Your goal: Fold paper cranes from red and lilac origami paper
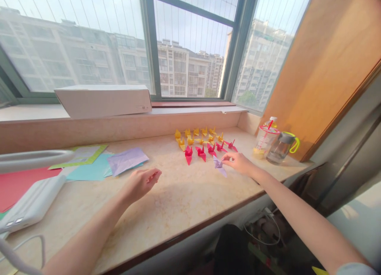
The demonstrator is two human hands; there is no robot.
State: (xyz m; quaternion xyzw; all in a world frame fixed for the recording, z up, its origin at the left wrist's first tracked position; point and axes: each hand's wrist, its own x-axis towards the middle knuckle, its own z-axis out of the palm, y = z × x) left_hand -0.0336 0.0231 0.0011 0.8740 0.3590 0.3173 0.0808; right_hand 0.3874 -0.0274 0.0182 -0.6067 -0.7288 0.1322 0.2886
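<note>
My right hand (237, 163) pinches a lilac paper crane (219, 166) at the front of the rows of folded cranes, near the counter's right part. Just behind it stands a row of red paper cranes (201, 152). Yellow paper cranes (190, 140) fill the rows farther back. My left hand (144, 181) is held over the counter with its fingers curled together, and nothing shows in them. Near its far side lie a lilac sheet of paper (127, 160) and light blue sheets (91, 168).
At the right end of the counter (175, 211) stand a cup with a red straw (264, 138) and a water bottle (278, 150). A long white box (104, 101) rests on the window sill. On the left are red paper (24, 183) and a white device (34, 203).
</note>
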